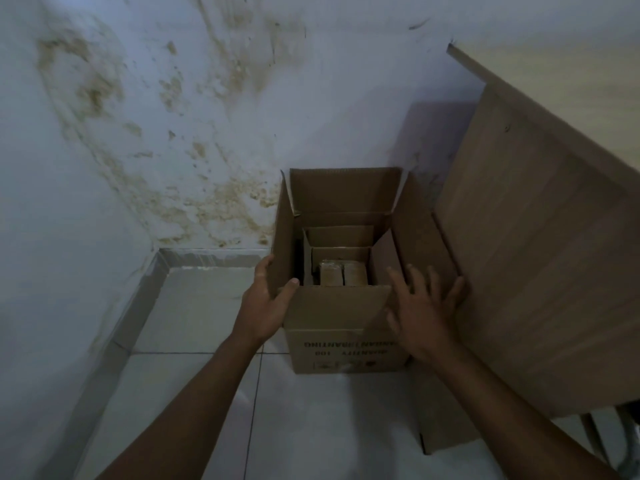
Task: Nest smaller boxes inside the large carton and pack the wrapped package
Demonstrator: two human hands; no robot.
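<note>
A large brown carton (343, 348) stands on the tiled floor with all its flaps up. Two smaller open boxes (341, 235) sit nested inside it, one within the other. In the innermost one lies a tan wrapped package (341, 273). My left hand (268, 303) grips the carton's left flap near its front corner, thumb inside. My right hand (424, 306) is spread flat against the right flap, fingers apart, holding nothing.
A stained white wall (156, 133) runs behind and to the left, meeting in a corner. A light wooden furniture panel (540, 254) stands close on the carton's right. Pale floor tiles (194, 306) lie left of and in front of the carton.
</note>
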